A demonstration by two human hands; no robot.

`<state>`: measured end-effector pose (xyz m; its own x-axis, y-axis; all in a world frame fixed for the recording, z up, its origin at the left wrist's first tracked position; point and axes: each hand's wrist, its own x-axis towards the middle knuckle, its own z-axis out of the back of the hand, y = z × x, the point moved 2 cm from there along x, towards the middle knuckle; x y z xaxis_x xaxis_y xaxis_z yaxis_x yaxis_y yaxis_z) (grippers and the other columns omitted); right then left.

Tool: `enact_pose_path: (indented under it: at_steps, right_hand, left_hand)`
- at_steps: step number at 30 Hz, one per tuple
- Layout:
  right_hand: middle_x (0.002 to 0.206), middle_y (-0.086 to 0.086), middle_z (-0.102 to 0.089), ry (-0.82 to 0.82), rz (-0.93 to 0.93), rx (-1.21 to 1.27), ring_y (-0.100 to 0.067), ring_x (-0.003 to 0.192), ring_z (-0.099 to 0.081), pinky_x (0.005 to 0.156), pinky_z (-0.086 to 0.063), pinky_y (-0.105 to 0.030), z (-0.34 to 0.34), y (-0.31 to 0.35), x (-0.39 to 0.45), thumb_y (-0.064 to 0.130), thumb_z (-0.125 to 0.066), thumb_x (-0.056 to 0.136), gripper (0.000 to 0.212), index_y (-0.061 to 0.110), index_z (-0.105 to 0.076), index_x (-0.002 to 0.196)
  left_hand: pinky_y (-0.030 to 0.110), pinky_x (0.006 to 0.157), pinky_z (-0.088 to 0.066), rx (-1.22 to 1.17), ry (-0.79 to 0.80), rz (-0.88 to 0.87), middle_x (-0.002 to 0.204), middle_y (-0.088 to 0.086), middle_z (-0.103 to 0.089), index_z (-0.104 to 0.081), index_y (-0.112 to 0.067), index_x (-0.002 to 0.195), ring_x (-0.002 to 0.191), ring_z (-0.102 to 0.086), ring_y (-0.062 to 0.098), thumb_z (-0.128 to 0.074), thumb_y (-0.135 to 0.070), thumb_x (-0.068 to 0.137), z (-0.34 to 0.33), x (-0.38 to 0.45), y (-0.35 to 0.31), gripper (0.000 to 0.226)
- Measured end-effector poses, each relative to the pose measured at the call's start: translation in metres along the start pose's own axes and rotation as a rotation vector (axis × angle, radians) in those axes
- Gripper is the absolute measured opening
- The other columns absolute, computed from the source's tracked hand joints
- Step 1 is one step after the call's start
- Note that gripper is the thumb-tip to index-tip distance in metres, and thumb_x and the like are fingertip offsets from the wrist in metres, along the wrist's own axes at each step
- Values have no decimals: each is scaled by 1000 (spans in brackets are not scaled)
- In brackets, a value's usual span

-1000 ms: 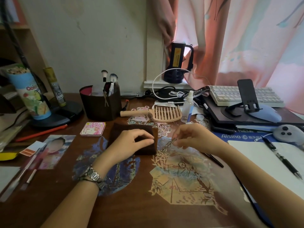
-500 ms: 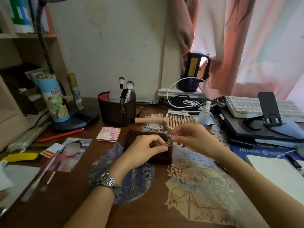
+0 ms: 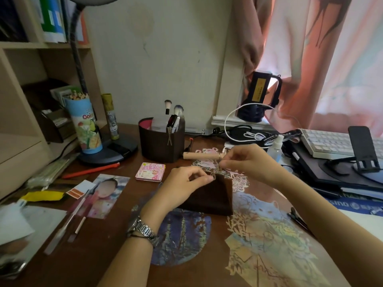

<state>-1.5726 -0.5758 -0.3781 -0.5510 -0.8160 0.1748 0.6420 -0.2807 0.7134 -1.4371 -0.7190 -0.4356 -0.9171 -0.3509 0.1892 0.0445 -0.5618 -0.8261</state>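
Centrally on the cluttered wooden desk (image 3: 99, 255), a dark brown pouch (image 3: 209, 196) stands tented; the left hand (image 3: 184, 184) pinches its top edge, and the right hand (image 3: 247, 162) pinches a small metal clip (image 3: 217, 172) there. Bare wood shows toward the near-left edge.

Brush pot (image 3: 160, 146) and comb (image 3: 202, 156) crowd behind; bare desk (image 3: 99, 241) left.

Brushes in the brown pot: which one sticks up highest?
The left brush, a small white tuft on a black handle; the wider bluish brush beside it sits lower.
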Motion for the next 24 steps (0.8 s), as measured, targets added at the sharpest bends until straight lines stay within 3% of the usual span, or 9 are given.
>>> enact_pose_path:
  at_steps: [3,6,9,16,19,22,24]
  right_hand:
    - [70,-2,-69,-12,18,1,-5,55,-57,56,-44,-20,3,11,12,25,-73,79,12,14,-69,80]
    - [80,-4,-73,-20,56,-55,-19,73,-68,72,-56,-34,3,25,29,26,-73,79,13,14,-69,80]
    - [83,-5,-71,-10,97,-109,-20,77,-68,78,-58,-40,2,44,52,26,-71,81,15,12,-68,84]
    - [89,-8,-71,10,166,-217,-24,84,-65,82,-51,-39,-14,83,110,27,-73,79,24,5,-70,85]
    - [90,-11,-71,19,179,-240,-20,76,-60,75,-50,-35,-23,96,129,24,-75,78,26,0,-69,85]
    - [89,-11,-70,28,197,-298,-13,65,-55,60,-45,-24,-29,106,146,22,-75,78,17,10,-65,73]
    - [89,-8,-71,10,204,-334,-19,72,-62,66,-50,-30,-33,110,157,22,-76,77,17,14,-64,69]
  left_hand:
    - [27,76,-48,116,-60,51,87,-11,-67,-69,-29,86,85,-60,1,-61,-48,86,10,0,11,21]
    - [33,83,-50,336,-50,69,94,-14,-63,-68,-31,89,92,-57,5,-63,-42,86,14,0,17,12]
    - [35,86,-49,430,-24,50,97,-9,-62,-69,-28,89,97,-55,11,-63,-34,88,15,0,19,8]
    - [36,87,-47,398,-57,46,96,-8,-60,-70,-25,89,96,-53,11,-63,-33,88,23,1,25,11]
    - [36,87,-48,360,-67,56,98,-8,-60,-70,-27,90,97,-53,12,-64,-33,88,26,2,29,9]
    - [36,88,-48,343,-58,64,102,-8,-61,-69,-29,95,100,-54,12,-64,-34,87,27,3,30,11]
    - [36,88,-48,346,-54,63,103,-7,-61,-69,-29,98,101,-54,13,-64,-35,87,27,4,31,14]
